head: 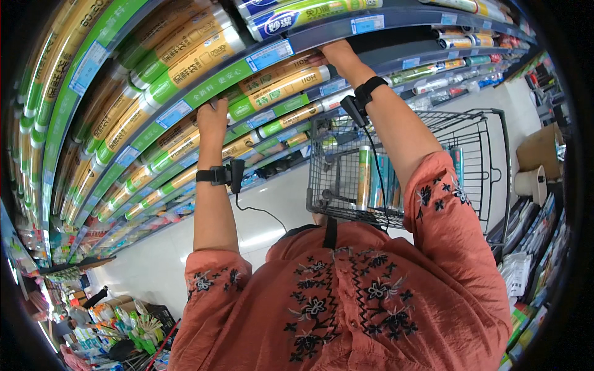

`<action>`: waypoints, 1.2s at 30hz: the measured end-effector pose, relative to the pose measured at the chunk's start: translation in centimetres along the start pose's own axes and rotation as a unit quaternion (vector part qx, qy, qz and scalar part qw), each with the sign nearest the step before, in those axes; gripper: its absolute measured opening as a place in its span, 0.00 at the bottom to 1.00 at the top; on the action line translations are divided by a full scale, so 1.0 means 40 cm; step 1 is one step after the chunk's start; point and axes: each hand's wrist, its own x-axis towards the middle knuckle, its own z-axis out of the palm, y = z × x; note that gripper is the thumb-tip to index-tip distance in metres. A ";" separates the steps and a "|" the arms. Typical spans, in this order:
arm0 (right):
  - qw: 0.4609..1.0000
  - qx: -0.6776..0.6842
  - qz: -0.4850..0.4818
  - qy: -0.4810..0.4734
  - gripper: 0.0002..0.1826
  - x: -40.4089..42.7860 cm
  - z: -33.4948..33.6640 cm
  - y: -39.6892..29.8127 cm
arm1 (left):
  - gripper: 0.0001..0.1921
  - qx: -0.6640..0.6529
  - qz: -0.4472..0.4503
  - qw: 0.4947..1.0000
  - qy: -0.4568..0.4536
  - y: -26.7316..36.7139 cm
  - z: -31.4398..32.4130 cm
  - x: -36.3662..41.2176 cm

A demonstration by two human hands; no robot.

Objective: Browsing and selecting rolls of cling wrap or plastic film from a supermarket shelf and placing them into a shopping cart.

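Observation:
My left hand (214, 114) is at a middle shelf, at the left end of brown-and-green printed rolls, probably plastic wrap or bags. Its fingers are partly hidden by the rolls and shelf edge. My right hand (338, 52) reaches under the shelf edge above, its fingertips at the right end of the rear roll (274, 74) in the same stack. A front roll (287, 94) lies parallel, just below it. Whether either hand grips a roll cannot be seen. Each wrist wears a black strap with a small cabled device.
A wire shopping cart (320, 204) stands to my right, holding a brown-and-green roll (364, 178) and several teal packages (381, 178). Shelf edges with blue price tags (270, 54) curve across the top and left. A cardboard box (538, 150) and packed goods line the far right.

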 end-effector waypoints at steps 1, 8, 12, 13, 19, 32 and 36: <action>1.000 0.002 0.001 -0.003 0.16 -0.015 0.017 -0.020 | 0.22 -0.022 -0.007 1.000 0.015 -0.008 -0.019 -0.005; 0.983 0.140 -0.107 0.043 0.15 -0.207 -0.192 0.066 | 0.14 -0.205 -0.001 0.978 -0.038 -0.013 -0.010 -0.199; 0.970 0.152 -0.005 0.188 0.13 -0.369 -0.360 0.187 | 0.16 -0.135 -0.113 0.969 -0.174 -0.108 0.071 -0.337; 0.962 0.152 0.034 0.223 0.13 -0.413 -0.395 0.231 | 0.16 -0.138 -0.150 0.957 -0.206 -0.128 0.098 -0.369; 0.939 0.143 0.220 0.225 0.09 -0.556 -0.451 0.449 | 0.12 -0.118 -0.200 0.871 -0.433 -0.135 0.261 -0.485; 0.905 0.264 0.270 0.196 0.13 -0.513 -0.449 0.557 | 0.27 0.107 -0.132 0.783 -0.599 -0.121 0.860 -0.438; 0.872 0.329 0.265 0.246 0.15 -0.570 -0.504 0.585 | 0.26 0.102 -0.168 0.735 -0.649 -0.156 0.990 -0.482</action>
